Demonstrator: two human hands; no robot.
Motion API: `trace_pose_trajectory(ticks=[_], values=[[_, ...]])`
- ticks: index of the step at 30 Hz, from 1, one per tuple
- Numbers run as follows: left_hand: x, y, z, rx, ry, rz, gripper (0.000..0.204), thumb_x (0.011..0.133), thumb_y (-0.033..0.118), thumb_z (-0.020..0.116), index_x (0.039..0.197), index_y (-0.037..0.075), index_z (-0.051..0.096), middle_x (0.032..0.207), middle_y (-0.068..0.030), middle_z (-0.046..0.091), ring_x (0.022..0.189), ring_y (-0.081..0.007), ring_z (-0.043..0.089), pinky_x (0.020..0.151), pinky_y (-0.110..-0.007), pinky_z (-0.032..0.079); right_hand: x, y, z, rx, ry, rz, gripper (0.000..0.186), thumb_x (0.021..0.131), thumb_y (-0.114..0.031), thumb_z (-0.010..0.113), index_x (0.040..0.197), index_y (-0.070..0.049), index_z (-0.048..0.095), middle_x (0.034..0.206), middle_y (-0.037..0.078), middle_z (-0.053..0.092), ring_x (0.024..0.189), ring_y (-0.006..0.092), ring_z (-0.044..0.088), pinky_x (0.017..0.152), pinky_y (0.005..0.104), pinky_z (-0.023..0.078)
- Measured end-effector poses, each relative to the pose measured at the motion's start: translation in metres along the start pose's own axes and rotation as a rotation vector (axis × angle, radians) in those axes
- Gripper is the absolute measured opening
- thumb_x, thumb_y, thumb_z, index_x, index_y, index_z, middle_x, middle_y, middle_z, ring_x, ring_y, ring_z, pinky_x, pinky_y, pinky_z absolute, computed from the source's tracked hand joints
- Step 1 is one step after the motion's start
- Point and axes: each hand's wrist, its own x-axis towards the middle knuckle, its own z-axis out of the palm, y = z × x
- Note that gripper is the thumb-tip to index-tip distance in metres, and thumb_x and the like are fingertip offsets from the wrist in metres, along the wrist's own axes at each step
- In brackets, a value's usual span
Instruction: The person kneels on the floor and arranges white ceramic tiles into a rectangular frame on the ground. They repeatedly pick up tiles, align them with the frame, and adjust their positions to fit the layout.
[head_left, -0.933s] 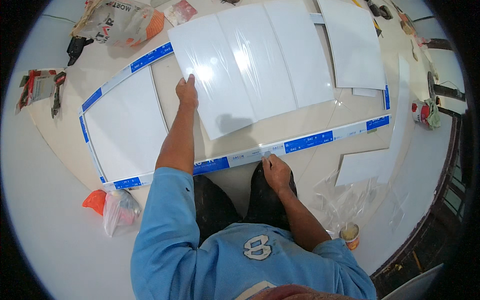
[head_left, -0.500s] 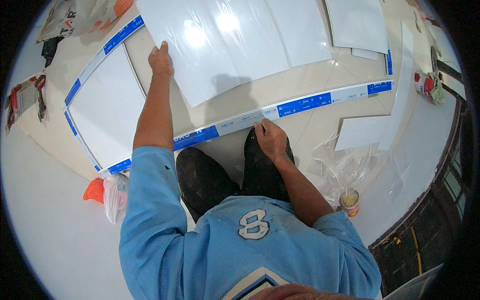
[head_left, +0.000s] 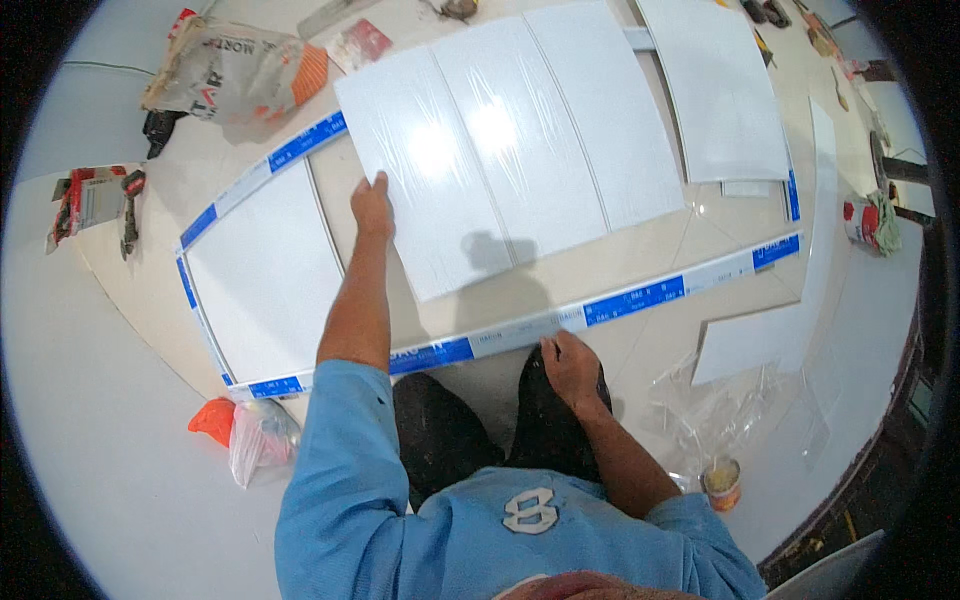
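A large glossy white panel (head_left: 470, 150), with plastic film and two long seams, lies slanting over a rectangular frame on the floor. My left hand (head_left: 373, 208) is closed on the panel's left edge, thumb pointing away from me. The frame's near rail (head_left: 633, 302) is covered in blue and white tape and runs just in front of my knees. My right hand (head_left: 573, 368) is by my right knee, close to that rail, with fingers curled; anything inside them is hidden. A white board (head_left: 262, 260) fills the frame's left end.
Another white panel (head_left: 725, 90) lies at the far right, with a long white strip (head_left: 822, 190) beyond it. Clear plastic film (head_left: 705, 405) and an open can (head_left: 722, 478) are to my right. Left are plastic bags (head_left: 262, 440), a power tool (head_left: 131, 210) and a large sack (head_left: 240, 75).
The view has tilted, so the scene sits lower and further right, and the panel's far edge now shows. Both hands keep about the same places on the panel and by the knee.
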Motion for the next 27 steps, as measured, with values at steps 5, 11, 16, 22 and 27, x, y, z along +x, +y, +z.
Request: trace_pose_trajectory(ticks=[5, 11, 16, 22, 27], values=[[0.0, -0.011, 0.002, -0.211, 0.027, -0.062, 0.024, 0.103, 0.018, 0.066, 0.115, -0.003, 0.071, 0.104, -0.0071, 0.072, 0.091, -0.0153, 0.063, 0.084, -0.032, 0.051, -0.002, 0.003, 0.003, 0.024, 0.034, -0.006, 0.031, 0.096, -0.03, 0.07, 0.08, -0.005, 0.061, 0.073, 0.018, 0.065, 0.067, 0.0418, 0.067, 0.06, 0.0515, 0.053], [0.012, -0.027, -0.002, -0.225, 0.004, -0.079, 0.025, 0.102, 0.02, 0.07, 0.116, 0.0, 0.069, 0.106, -0.0051, 0.069, 0.097, -0.0169, 0.062, 0.091, -0.033, 0.05, -0.004, 0.006, 0.007, 0.068, 0.039, 0.011, 0.03, 0.096, -0.028, 0.071, 0.078, -0.006, 0.06, 0.072, 0.017, 0.065, 0.065, 0.0416, 0.066, 0.059, 0.0509, 0.053], [0.003, -0.023, -0.001, -0.226, 0.002, -0.084, 0.026, 0.102, 0.02, 0.069, 0.116, -0.001, 0.068, 0.108, -0.006, 0.069, 0.099, -0.017, 0.062, 0.092, -0.032, 0.05, -0.004, 0.004, 0.003, 0.09, 0.05, -0.018, 0.03, 0.096, -0.028, 0.071, 0.08, -0.005, 0.06, 0.071, 0.017, 0.064, 0.063, 0.041, 0.065, 0.058, 0.0501, 0.052], [-0.008, -0.004, 0.004, -0.253, 0.006, -0.085, 0.021, 0.102, 0.019, 0.068, 0.109, -0.001, 0.071, 0.097, -0.002, 0.069, 0.085, -0.0139, 0.059, 0.08, -0.03, 0.05, -0.005, 0.003, 0.004, 0.048, 0.008, 0.035, 0.027, 0.096, -0.024, 0.072, 0.08, -0.005, 0.06, 0.073, 0.017, 0.063, 0.067, 0.04, 0.066, 0.061, 0.0481, 0.053], [-0.012, -0.002, 0.001, -0.277, 0.021, -0.052, 0.019, 0.101, 0.02, 0.07, 0.099, 0.001, 0.07, 0.09, 0.0005, 0.063, 0.084, -0.0119, 0.053, 0.077, -0.03, 0.047, -0.006, 0.004, 0.002, 0.088, 0.002, 0.052, 0.029, 0.095, -0.025, 0.073, 0.08, -0.005, 0.06, 0.073, 0.017, 0.063, 0.069, 0.039, 0.067, 0.062, 0.0479, 0.053]])
